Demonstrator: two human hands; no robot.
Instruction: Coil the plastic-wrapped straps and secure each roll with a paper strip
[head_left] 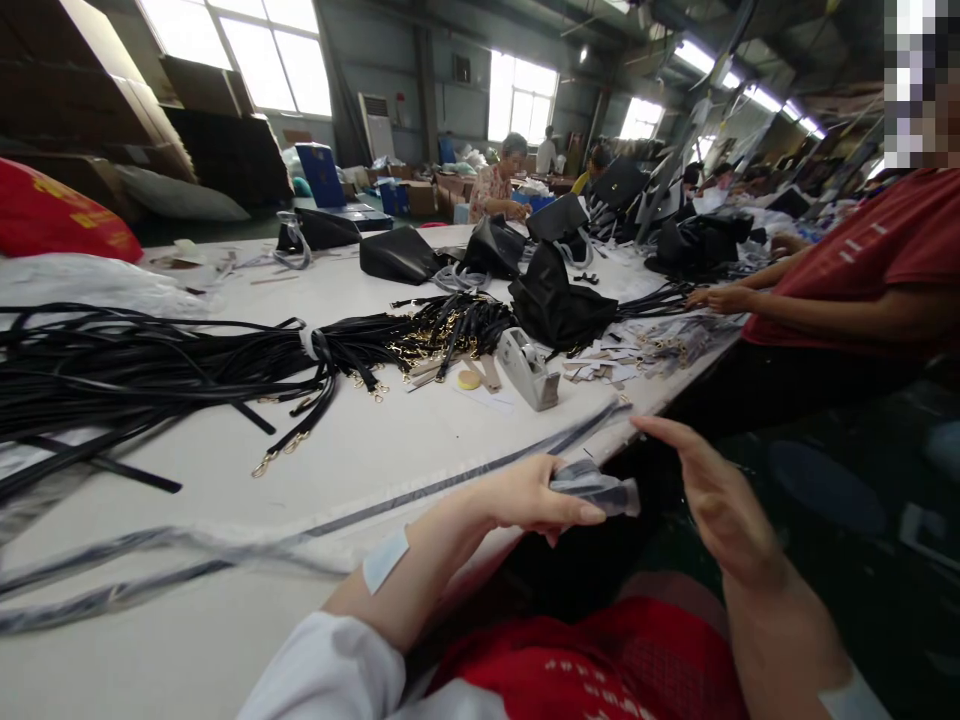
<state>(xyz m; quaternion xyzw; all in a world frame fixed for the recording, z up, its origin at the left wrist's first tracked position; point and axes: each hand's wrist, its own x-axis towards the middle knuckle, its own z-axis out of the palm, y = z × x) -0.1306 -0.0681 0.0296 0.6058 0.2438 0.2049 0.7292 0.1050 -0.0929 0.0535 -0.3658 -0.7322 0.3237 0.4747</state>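
Held a grey bundle in clear plastic point(596, 487) in the left hand point(536, 492), by the front edge of the white bench point(397, 435); had the right hand point(712, 500) wide, gripping nothing. Seemed part-done: listed a long dark film-sleeved strap point(420, 492), with slim black gold-clasped straps point(165, 345) left bare. Could not identify bundle's contents or finger-covered end.

The single view looks out from the wearer's head, facing forward and down across the desk point(420, 450), whose near edge slants up toward the right. It sits close above the wearer's left hand point(532, 495), right hand point(716, 505) and red cloth point(675, 650), all in the lower part, while its wide field takes in a far window point(523, 95) near the top and a person point(862, 270) at the right.
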